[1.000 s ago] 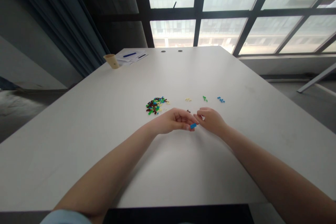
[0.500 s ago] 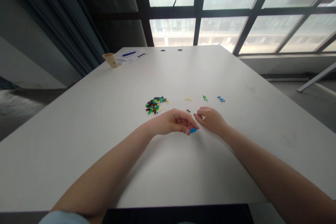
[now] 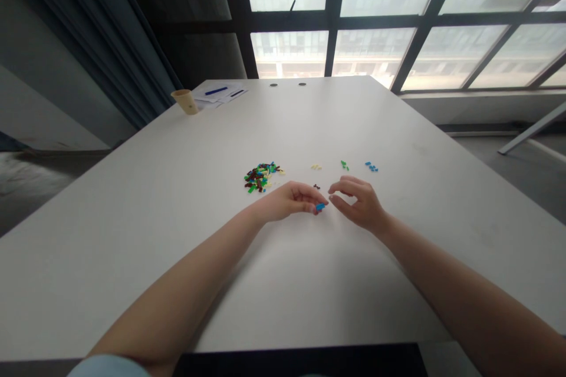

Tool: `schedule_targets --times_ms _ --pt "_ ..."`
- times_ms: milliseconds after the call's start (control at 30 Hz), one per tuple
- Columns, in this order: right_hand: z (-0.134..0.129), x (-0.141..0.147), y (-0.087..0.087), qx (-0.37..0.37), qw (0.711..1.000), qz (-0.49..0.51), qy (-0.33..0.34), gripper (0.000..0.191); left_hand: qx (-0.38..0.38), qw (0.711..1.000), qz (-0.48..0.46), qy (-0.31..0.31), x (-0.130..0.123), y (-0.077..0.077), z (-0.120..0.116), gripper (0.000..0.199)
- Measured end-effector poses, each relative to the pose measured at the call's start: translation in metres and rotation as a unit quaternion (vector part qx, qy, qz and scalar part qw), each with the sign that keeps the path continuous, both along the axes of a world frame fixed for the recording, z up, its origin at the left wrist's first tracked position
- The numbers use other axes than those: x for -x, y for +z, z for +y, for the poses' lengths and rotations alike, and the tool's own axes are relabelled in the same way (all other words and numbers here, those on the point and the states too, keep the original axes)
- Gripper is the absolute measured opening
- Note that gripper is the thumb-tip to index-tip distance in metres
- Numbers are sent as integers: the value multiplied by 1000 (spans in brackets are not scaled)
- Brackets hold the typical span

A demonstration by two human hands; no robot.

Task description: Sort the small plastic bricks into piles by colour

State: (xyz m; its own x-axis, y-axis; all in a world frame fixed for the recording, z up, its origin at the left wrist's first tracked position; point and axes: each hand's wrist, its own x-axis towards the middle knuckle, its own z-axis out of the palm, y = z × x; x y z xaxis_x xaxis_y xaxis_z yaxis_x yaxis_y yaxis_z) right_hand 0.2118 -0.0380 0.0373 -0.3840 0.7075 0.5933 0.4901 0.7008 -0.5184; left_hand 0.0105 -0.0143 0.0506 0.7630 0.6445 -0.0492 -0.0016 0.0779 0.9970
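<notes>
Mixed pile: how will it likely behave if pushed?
The pile would probably spread rather than move as one, since its pieces look loose and separate. They may slide readily, as the table looks smooth. Each is likely light and fairly stiff: they look small, and the blue piece in the left hand shows no obvious bend.

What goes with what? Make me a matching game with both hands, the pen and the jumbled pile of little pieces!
Column one:
1. left hand
2. right hand
3. pen
4. pile of little pieces

Column two:
A. lying on the white papers
B. partly open, with no piece seen in it
C. brown, green, blue and yellow, all mixed together
D. holding a blue piece

Right pairs: 1-D, 2-B, 3-A, 4-C.
</notes>
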Motion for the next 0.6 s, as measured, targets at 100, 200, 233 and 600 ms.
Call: schedule_targets --times_ms 100,200,233,600 --pt "-5 4 5 -14 998 23 63 13 25 1000 3 12 0 -21 8 28" --pt "-3 6 3 -10 996 5 85 14 36 999 -7 31 1 -31 11 27" --pt "-2 7 1 -9 996 -1 84 14 35 998 -12 40 1 -32 12 27" --pt "4 8 -5 43 998 -24 32 14 7 997 2 78 -2 -36 10 39"
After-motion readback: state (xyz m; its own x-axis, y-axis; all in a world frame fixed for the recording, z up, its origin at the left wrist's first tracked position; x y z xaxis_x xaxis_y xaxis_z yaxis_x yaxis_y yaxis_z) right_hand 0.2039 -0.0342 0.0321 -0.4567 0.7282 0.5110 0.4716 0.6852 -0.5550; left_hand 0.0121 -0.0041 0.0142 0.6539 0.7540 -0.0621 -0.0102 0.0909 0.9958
